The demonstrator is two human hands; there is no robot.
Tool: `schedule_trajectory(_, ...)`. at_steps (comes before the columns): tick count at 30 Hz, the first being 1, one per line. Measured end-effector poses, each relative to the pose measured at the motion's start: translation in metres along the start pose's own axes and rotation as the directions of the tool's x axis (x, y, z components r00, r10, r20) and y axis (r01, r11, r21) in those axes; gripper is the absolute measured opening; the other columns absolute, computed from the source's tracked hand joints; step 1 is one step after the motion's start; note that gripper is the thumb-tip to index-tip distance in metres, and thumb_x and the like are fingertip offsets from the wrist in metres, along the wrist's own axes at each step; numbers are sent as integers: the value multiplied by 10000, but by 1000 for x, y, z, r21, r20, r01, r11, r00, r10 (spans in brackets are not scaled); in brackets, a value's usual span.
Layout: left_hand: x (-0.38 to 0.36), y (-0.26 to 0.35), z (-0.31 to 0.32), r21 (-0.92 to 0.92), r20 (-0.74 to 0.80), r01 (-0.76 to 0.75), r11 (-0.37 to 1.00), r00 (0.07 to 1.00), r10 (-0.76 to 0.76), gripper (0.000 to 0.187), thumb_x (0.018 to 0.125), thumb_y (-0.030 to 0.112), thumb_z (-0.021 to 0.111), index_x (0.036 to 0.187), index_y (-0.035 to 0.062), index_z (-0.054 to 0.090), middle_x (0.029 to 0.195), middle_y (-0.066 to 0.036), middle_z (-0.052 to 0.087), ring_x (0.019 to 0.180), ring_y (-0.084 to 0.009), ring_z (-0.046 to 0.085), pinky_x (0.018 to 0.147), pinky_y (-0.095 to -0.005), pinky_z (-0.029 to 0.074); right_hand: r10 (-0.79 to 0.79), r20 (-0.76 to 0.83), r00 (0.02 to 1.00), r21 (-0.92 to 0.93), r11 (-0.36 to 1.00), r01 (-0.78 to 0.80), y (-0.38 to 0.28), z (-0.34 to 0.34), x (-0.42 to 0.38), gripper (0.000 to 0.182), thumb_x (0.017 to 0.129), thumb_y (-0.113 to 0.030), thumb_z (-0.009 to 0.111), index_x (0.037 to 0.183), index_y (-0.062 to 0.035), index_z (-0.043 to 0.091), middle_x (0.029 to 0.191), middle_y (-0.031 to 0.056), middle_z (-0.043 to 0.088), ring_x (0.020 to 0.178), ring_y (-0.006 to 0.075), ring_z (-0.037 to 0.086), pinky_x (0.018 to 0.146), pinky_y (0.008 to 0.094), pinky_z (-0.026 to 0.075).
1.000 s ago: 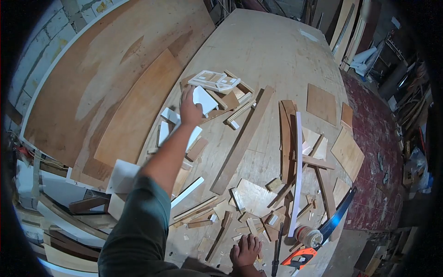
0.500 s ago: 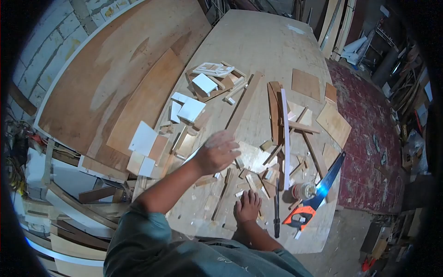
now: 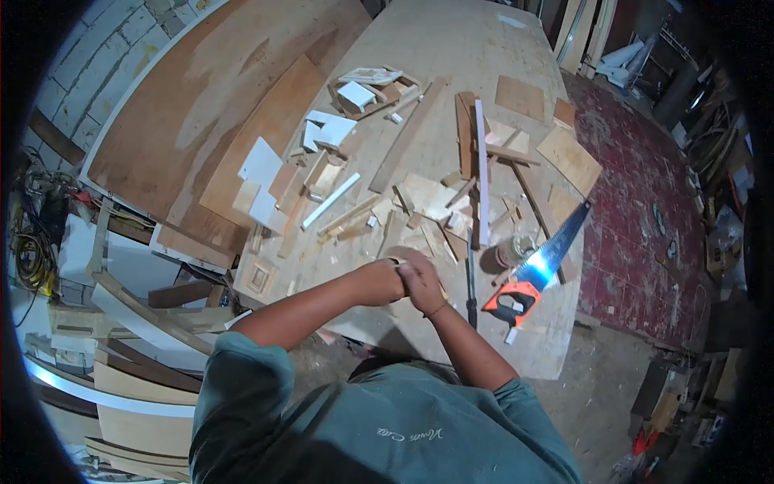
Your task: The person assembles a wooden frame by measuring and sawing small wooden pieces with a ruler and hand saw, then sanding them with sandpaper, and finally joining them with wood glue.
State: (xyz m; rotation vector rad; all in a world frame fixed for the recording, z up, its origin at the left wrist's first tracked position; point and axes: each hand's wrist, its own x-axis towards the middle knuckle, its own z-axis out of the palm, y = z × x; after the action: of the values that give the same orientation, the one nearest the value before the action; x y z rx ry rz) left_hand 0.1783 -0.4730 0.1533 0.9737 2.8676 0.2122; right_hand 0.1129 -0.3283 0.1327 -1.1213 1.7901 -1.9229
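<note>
My left hand [image 3: 377,282] and my right hand [image 3: 422,284] meet in front of my body, over the near part of the wooden worktable [image 3: 355,323]. The left fingers are curled closed. The right fingers fold against the left hand, with the thumb on top. Whether something small is between them is hidden. Just beyond the hands lie wood offcuts [image 3: 393,232], several of them loose. To the right are a dark slim tool [image 3: 472,298], a glass jar [image 3: 516,248] and a handsaw [image 3: 516,302] with an orange and black handle.
White-faced board pieces [image 3: 262,173] and a small frame pile [image 3: 371,93] lie at the left. A white strip [image 3: 331,201] and long wooden slats [image 3: 411,133] lie mid-table. A large curved panel [image 3: 185,113] leans along the left. Red flooring [image 3: 637,210] runs along the right.
My left hand has drawn back from above the mid-table pieces to meet my right hand, which has lifted off the tabletop. The camera view has shifted.
</note>
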Motion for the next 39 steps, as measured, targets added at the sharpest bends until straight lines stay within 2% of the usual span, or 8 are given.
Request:
schedule_trajectory(4, 18, 36, -44, -121, 75, 180, 976, 982, -172, 148, 713, 199, 655, 804, 83, 645, 854, -118, 637, 770, -277, 624, 667, -394, 506, 227, 141, 964, 72, 968, -238, 8, -33, -31, 341, 936, -269, 454, 1043, 1, 634, 943, 166, 659, 911, 298, 622, 861, 334, 454)
schedule_trajectory(7, 15, 50, -20, -311, -425, 315, 897, 798, -427, 201, 746, 180, 624, 915, 72, 640, 888, -129, 624, 863, -297, 605, 758, -377, 496, 374, 34, 927, -279, 894, -351, 27, -80, -70, 289, 897, -262, 514, 914, -27, 682, 901, 160, 668, 841, 299, 639, 782, 340, 487)
schedule_trajectory(12, 34, 97, 92, -599, -137, 564, 569, 628, -766, 404, 715, 242, 721, 1056, 53, 615, 1060, -136, 594, 955, -300, 594, 845, -364, 479, 589, -127, 798, -490, 662, -567, 60, -130, -145, 275, 768, -267, 641, 930, -48, 681, 944, 162, 657, 888, 319, 625, 812, 380, 490)
schedule_trajectory(15, 61, 136, 151, -611, -11, 603, 513, 642, -767, 649, 655, 273, 788, 1192, 17, 529, 1172, -186, 527, 973, -283, 595, 852, -370, 482, 318, -9, 948, -709, 667, -230, 64, -127, -177, 230, 728, -264, 670, 880, -91, 680, 996, 135, 602, 915, 331, 591, 787, 416, 502)
schedule_trajectory(20, 95, 170, 183, -726, 69, 650, 224, 393, -917, 674, 652, 227, 790, 1215, -5, 501, 1054, -172, 597, 956, -246, 601, 820, -347, 486, 530, 68, 845, -752, 584, -306, 73, -117, -192, 268, 689, -262, 717, 871, -78, 645, 927, 117, 626, 876, 339, 597, 762, 403, 493)
schedule_trajectory(23, 94, 170, 191, -804, 262, 594, -24, 317, -911, 577, 686, 158, 759, 1193, 19, 522, 963, -113, 639, 899, -180, 609, 759, -308, 490, 645, 48, 763, -674, 584, -452, 72, -115, -187, 245, 716, -256, 702, 866, -73, 637, 908, 128, 641, 802, 334, 623, 709, 377, 503)
schedule_trajectory(28, 87, 176, 122, -897, 419, 43, -440, 397, -817, 293, 833, 138, 642, 1101, 45, 567, 936, -39, 636, 792, -100, 595, 666, -240, 476, 494, 46, 868, -157, 862, -482, 61, -115, -180, 259, 743, -160, 719, 917, -33, 575, 830, 94, 634, 730, 171, 617, 664, 283, 494)
schedule_trajectory(39, 64, 193, 66, -955, 238, -40, -294, 489, -839, 224, 893, 157, 550, 1049, 1, 588, 925, -63, 636, 853, -145, 613, 743, -263, 500, 508, 270, 818, 328, 750, -574, -23, -118, -165, 200, 791, -97, 671, 938, -12, 564, 757, 21, 574, 648, 102, 546, 613, 242, 466)
